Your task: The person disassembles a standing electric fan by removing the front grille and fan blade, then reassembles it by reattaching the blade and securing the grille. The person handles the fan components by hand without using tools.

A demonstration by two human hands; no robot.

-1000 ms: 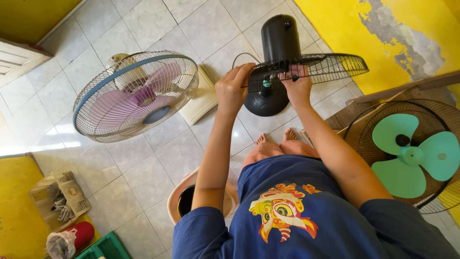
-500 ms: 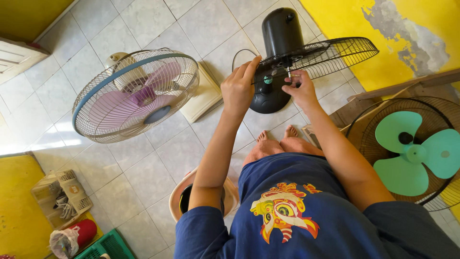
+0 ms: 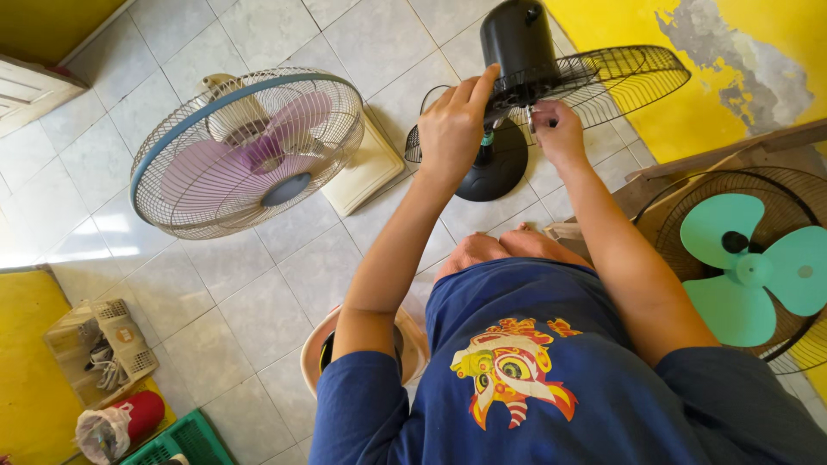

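A black stand fan lies tilted in front of me, its motor housing [image 3: 517,39] pointing up, its wire rear grille [image 3: 616,77] spread to the right and its round base [image 3: 500,168] below. My left hand [image 3: 452,129] grips the fan where the grille meets the motor, fingers reaching up onto the housing. Beside it, my right hand [image 3: 560,129] pinches the centre of the grille, close to the green shaft piece. My knees [image 3: 508,245] show under the fan.
A blue-rimmed fan with pink blades [image 3: 250,151] stands on a cream base [image 3: 366,168] at the left. At the right is a fan with green blades [image 3: 749,267] beside a wooden plank [image 3: 732,155]. A basket [image 3: 99,349], a red container [image 3: 138,413] and a green crate [image 3: 177,443] sit at lower left on the tile floor.
The black fan's grille has swung further to the right. My left fingers have reached up onto the motor housing, and my right hand has stayed at the grille's centre.
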